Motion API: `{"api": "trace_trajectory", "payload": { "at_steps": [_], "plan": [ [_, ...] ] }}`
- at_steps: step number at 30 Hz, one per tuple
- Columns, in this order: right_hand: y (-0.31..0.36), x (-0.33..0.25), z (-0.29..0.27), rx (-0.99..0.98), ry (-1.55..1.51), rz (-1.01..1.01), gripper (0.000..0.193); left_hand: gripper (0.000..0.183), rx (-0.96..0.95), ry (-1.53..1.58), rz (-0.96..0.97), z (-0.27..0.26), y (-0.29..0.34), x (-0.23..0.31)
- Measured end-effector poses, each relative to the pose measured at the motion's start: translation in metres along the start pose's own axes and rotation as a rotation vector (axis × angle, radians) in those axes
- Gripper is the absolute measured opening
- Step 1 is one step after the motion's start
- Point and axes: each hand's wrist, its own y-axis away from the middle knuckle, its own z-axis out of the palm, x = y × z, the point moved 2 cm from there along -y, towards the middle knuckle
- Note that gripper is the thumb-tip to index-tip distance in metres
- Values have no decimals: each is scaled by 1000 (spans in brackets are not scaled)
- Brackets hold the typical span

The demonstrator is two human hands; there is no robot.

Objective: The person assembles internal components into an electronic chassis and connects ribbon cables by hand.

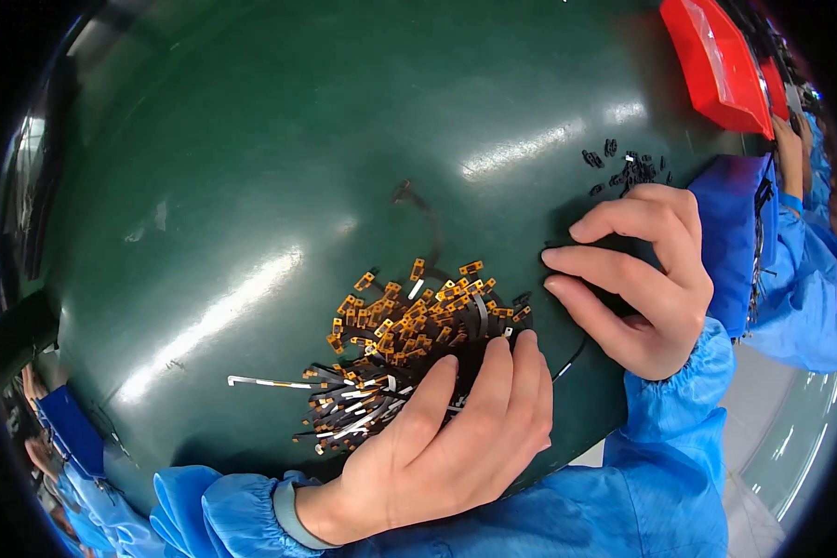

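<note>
A heap of thin flat cables [409,321] with orange, two-holed end pieces and black-and-white strands lies on the green table. My left hand [456,437] rests over its near right side, fingers stretched out and partly hiding the cables. To the right, my right hand [637,279] hovers with thumb and fingers curled toward each other. At its fingertips shows a tiny dark piece, mostly hidden, too small to tell its kind. Behind that hand lies a small pile of black plastic pieces [634,172].
A red bin [716,70] stands at the far right, with a blue bin [730,237] nearer. One cable's white end [270,382] sticks out leftward from the heap. Co-workers in blue sleeves [804,279] sit at the right, others at the lower left beside another blue bin [70,432].
</note>
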Motion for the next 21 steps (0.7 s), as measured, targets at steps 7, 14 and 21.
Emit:
{"api": "trace_trajectory", "payload": {
  "at_steps": [7,14,21],
  "plan": [
    [-1,-3,1,-53,-37,-22,25,36,-18,37,53,3,0,-3],
    [8,4,-13,-58,45,-31,28,36,-5,43,40,3,1,1],
    [3,13,-11,-184,42,-208,23,37,-49,46,51,4,0,1]
  ]
}}
